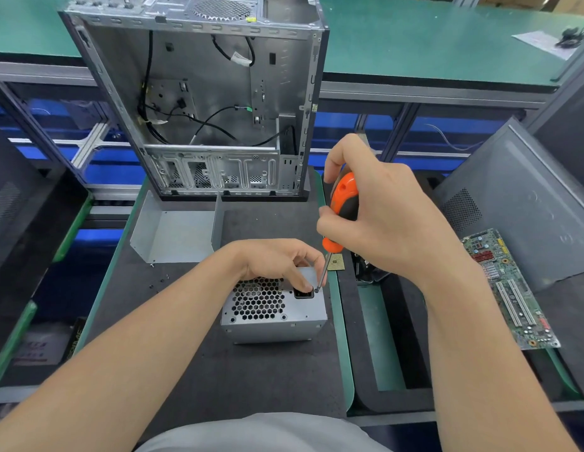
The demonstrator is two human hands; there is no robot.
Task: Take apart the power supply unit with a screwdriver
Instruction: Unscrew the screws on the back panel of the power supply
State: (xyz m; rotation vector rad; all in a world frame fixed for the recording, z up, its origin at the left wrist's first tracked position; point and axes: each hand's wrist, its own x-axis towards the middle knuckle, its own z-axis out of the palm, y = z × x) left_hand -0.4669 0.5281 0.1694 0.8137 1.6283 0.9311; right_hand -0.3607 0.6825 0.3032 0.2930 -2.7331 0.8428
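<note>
While gripping the orange screwdriver [344,197] in the right hand [382,220], holds its tip on a screw [316,289] of the power supply box [274,309]. Steadies that box, lower centre of frame, with left hand [277,261] curled over it.

**Hardly any print that we can read**

We make out one word, and that with doubt: pale letters along the edge of a dark box [46,345] at lower left seem to spell PRIME, though blurred. The red and blue marks on its face are too smeared for us to read. On the computer case [199,93] we see a white tag [241,58] on a cable, a yellow sticker [250,18] on the top rail and a small label [314,108] on the right edge, all too small to read. The printing on the circuit board [509,288] and the sheet of paper [542,42] on the far table [414,44] are likewise illegible to us.
</note>
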